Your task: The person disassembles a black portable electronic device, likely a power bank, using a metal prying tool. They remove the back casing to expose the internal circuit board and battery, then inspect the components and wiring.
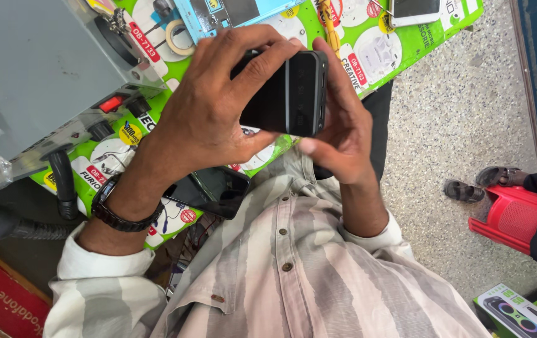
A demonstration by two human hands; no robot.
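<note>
1. Two hands are closed around one black phone (290,94), held up above the green mat (406,47).
2. Its left side is gripped by the left hand (209,109), fingers curled over the top edge.
3. Its right edge is pinched by the right hand (343,134); an inspection step is judged under way, so a steady grip is called for.
4. Dark, glossy, slim sides are shown.

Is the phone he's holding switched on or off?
Cannot tell: the phone shows only a dark surface between the left hand and right hand.
</note>
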